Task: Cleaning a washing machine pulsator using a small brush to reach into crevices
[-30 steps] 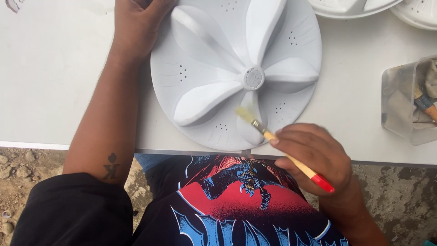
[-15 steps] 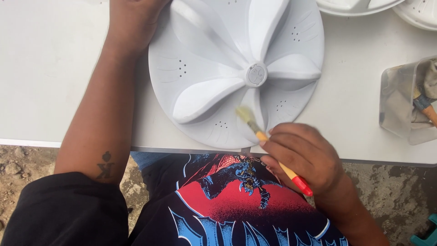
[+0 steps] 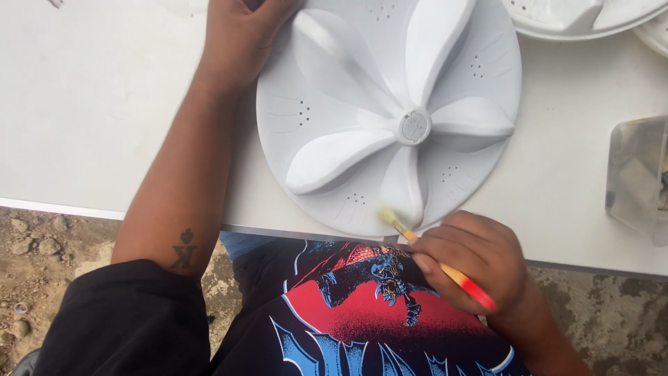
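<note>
A round white plastic disc with several raised curved vanes (image 3: 390,111) lies on a white table (image 3: 90,111). My left hand (image 3: 240,38) rests on the disc's upper left rim and holds it flat. My right hand (image 3: 473,261) grips a small paintbrush (image 3: 435,257) with an orange and red handle. Its pale bristles touch the disc's near edge, close to the table's front edge.
Further white discs (image 3: 577,17) show at the top right corner. A clear plastic container (image 3: 637,177) stands at the right edge of the table. Below the table are bare ground with stones (image 3: 35,244) and my dark printed shirt (image 3: 362,313).
The view has shifted slightly. The brush tip has moved a little along the disc's near rim, and my right hand has slid down and to the right. My left hand stays on the disc.
</note>
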